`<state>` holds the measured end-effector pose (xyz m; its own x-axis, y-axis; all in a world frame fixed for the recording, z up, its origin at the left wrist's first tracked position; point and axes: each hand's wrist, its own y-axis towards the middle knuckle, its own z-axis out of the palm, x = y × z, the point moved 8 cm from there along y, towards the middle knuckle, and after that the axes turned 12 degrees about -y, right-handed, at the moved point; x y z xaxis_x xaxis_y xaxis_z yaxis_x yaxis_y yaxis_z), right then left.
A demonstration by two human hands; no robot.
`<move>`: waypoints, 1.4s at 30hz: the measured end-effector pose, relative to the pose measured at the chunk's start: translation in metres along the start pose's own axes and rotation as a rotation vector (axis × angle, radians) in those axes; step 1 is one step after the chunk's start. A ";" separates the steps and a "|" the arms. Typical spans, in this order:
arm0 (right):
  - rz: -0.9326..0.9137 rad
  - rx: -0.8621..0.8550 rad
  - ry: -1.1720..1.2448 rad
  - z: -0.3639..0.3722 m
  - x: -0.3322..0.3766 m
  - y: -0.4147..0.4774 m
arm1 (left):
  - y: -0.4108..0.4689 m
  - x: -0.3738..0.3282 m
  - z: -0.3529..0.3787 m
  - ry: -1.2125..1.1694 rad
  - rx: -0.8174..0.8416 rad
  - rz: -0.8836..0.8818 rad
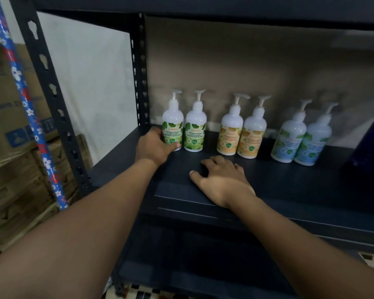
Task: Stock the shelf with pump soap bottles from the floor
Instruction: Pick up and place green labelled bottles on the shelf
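Note:
Several white pump soap bottles stand in pairs along the back of a dark shelf (289,190). The leftmost green-label bottle (173,124) is gripped low down by my left hand (153,146), thumb across its front. A second green-label bottle (195,130) stands right beside it. Two yellow-label bottles (240,134) stand in the middle, two blue-label bottles (300,143) further right. My right hand (222,180) rests palm down on the shelf board in front of the yellow pair, fingers spread, holding nothing.
A black slotted upright (52,104) frames the shelf on the left. A blue flowered pole (24,98) leans beside it, with stacked cardboard boxes (13,147) behind. A dark blue object (371,143) sits at the shelf's right end. A lower shelf lies below.

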<state>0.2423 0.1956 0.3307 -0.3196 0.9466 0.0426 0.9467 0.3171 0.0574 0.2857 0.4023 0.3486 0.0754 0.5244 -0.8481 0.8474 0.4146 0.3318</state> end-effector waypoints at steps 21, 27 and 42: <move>0.003 -0.017 0.016 0.001 -0.002 0.003 | 0.003 0.004 0.010 0.050 0.053 -0.020; 0.019 -0.098 0.014 -0.010 -0.007 -0.009 | -0.035 -0.007 0.010 0.450 0.127 -0.035; 0.018 -0.160 -0.001 -0.020 -0.095 -0.194 | -0.228 -0.068 0.025 0.437 0.298 0.053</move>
<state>0.0885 0.0428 0.3352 -0.3022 0.9522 0.0441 0.9337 0.2864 0.2149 0.1003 0.2540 0.3200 -0.0497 0.8262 -0.5611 0.9659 0.1828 0.1836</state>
